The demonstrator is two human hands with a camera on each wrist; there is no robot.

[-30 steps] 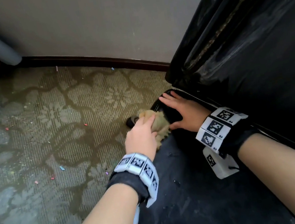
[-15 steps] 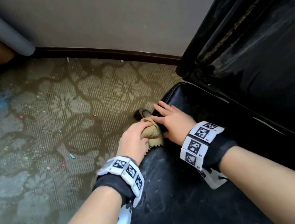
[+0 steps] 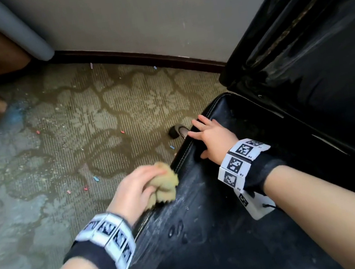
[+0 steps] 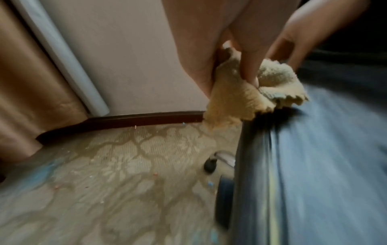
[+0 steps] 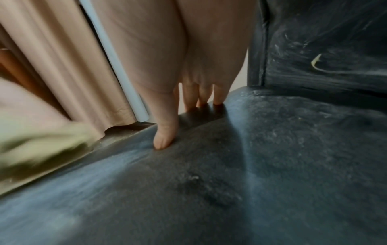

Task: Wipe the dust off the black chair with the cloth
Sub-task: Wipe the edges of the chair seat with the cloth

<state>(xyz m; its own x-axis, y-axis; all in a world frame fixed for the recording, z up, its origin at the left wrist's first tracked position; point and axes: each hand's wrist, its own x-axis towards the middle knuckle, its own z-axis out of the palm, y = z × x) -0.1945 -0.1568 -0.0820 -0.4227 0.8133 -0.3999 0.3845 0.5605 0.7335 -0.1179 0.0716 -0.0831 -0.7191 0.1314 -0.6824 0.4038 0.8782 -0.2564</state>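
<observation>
**Soft cloth bunched in the left hand at the seat's edge**

The left hand (image 3: 137, 188) had its fingers curled round the cloth (image 3: 165, 186), a tan, fluffy rag wadded into a ball, and pressed it against the left edge of the black chair (image 3: 212, 234) seat, where the top meets the piped side. A scalloped corner of the rag hung free below the fingers (image 4: 249, 69) in the left wrist view. The right hand (image 3: 213, 138) lay with straight fingers on the far left corner of the seat, thumb (image 5: 165, 132) pushed into the padding, gripping nothing.

The cloth looked light, limp and very compressible, so a full-fist hold round its bunched middle seemed right; a loose corner pinch would probably let it fold and drag. The seat dimpled under the thumb, which suggested soft padding beneath a smooth, likely slick skin. Grey dust streaks still lay over the seat and on the backrest (image 5: 324, 54). The chair stood on a castor (image 3: 174, 132) on patterned carpet (image 3: 78, 139), so bracing it with the flat right hand was probably sensible.
</observation>
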